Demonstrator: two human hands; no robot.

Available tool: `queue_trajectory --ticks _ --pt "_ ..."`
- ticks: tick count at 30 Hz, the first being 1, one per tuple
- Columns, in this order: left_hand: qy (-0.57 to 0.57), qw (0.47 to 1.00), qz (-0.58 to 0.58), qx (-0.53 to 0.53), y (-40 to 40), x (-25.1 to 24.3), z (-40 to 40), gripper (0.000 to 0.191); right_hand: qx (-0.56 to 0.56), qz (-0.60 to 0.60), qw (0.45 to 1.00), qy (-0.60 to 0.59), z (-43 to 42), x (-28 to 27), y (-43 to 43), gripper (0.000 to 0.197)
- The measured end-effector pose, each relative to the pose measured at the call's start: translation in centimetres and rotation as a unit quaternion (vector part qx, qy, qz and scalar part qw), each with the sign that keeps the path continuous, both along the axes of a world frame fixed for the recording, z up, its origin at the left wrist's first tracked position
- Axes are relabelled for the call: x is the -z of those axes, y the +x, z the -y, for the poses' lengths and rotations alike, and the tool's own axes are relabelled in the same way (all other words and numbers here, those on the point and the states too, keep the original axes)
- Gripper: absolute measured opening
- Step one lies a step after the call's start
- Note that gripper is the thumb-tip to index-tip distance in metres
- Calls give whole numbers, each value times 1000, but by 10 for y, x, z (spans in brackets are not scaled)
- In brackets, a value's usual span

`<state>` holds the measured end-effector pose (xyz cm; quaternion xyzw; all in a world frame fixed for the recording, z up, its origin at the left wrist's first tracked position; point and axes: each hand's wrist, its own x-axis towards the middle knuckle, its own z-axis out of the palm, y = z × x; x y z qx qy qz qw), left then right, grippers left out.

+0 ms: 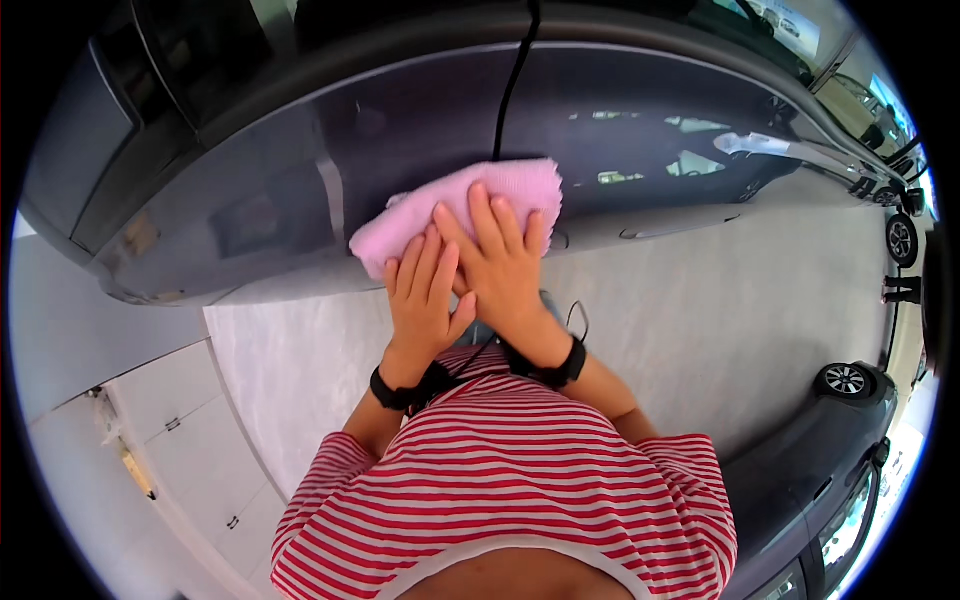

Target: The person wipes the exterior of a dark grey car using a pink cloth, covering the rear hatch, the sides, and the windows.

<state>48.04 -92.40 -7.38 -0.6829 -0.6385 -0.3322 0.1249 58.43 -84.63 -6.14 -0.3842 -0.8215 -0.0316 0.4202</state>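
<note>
A folded pink cloth [457, 210] lies against the side of a dark grey car [420, 127], across the lower end of the gap between two door panels. My right hand [499, 262] presses flat on the cloth's middle and right part, fingers spread. My left hand [427, 292] is beside it, lower and to the left, with its fingertips on the cloth's lower edge. The two hands touch or overlap near the left thumb. Neither hand's fingers are curled round the cloth. Both wrists wear black bands. The cloth hides the car panel beneath it.
White cabinets [202, 435] with small handles stand at the lower left. Another dark car [795, 457] is at the lower right, across the pale floor [712, 300]. A person's legs [902, 289] show at the far right. A thin black cable loop [579, 319] hangs near my right wrist.
</note>
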Motion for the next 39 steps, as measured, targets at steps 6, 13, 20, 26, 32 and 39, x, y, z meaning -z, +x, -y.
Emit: queue_trajectory --ticks 6,13,20,26,32,39 --pt "31 997 -6 -64 0 -42 -49 68 -61 -18 998 -4 -44 -57 -6 49" --pt "44 987 53 -148 73 -46 -94 71 -226 -25 973 29 -101 -72 45 45" --pt "-23 993 62 -97 186 42 -102 72 -125 28 991 47 -107 25 171 44" --pt "-45 997 26 -57 234 -46 -192 64 -113 -17 993 -27 -188 -44 219 52" --pt "-44 991 -61 -113 275 4 -188 68 -101 -18 995 -13 -189 -1 253 49" --pt "5 994 -26 -106 226 58 -137 75 -143 62 987 28 -151 23 227 49"
